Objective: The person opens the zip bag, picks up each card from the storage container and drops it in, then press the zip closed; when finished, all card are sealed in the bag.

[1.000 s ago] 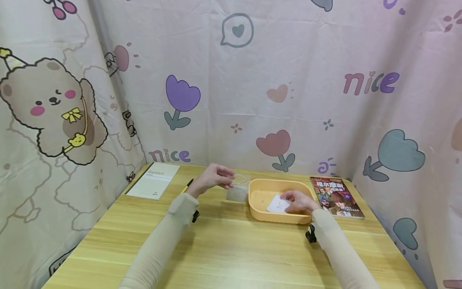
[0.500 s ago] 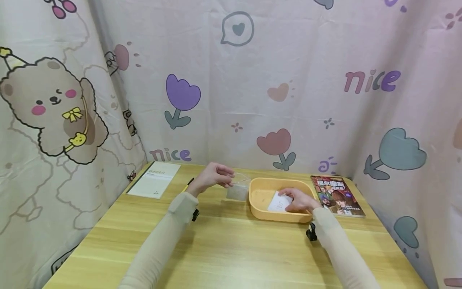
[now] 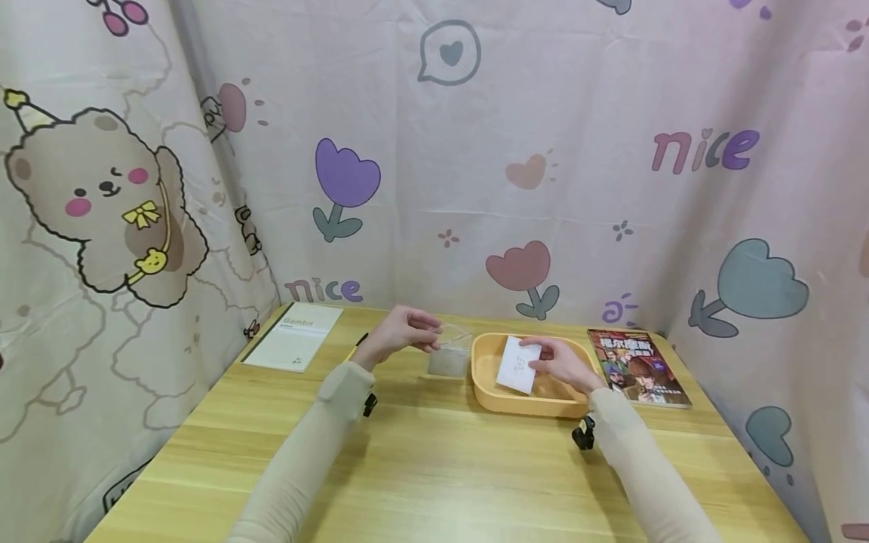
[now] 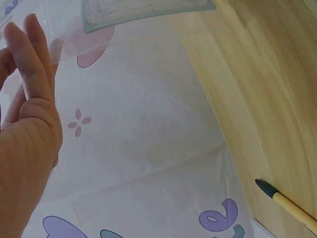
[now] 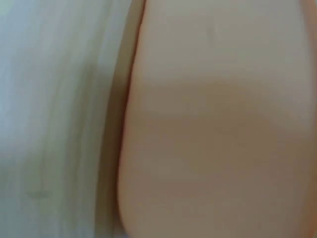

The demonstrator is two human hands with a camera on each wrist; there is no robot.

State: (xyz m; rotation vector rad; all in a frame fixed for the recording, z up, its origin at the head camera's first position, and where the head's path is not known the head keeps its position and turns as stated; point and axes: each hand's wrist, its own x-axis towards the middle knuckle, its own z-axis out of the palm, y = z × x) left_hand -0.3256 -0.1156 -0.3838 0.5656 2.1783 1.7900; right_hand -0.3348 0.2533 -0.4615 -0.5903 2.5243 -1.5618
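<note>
In the head view my left hand pinches the top of a clear plastic bag between thumb and fingers. Inside the lower part of the bag sits a flat greyish insert; the left wrist view shows it as a card with a grey-green border. My right hand grips a white card with a small drawing on it, holding it tilted over the yellow plastic bin. The bin's wall fills most of the blurred right wrist view, where the right hand is out of sight.
A Gambit notepad lies at the back left, and a colourful comic book right of the bin. A yellow pen with a black tip lies near the left wrist. Behind the wooden table hangs a printed curtain.
My right hand has lifted the white card from lying in the bin to a steeper tilt, its top edge now higher. The left hand with the plastic bag stays nearly still.
</note>
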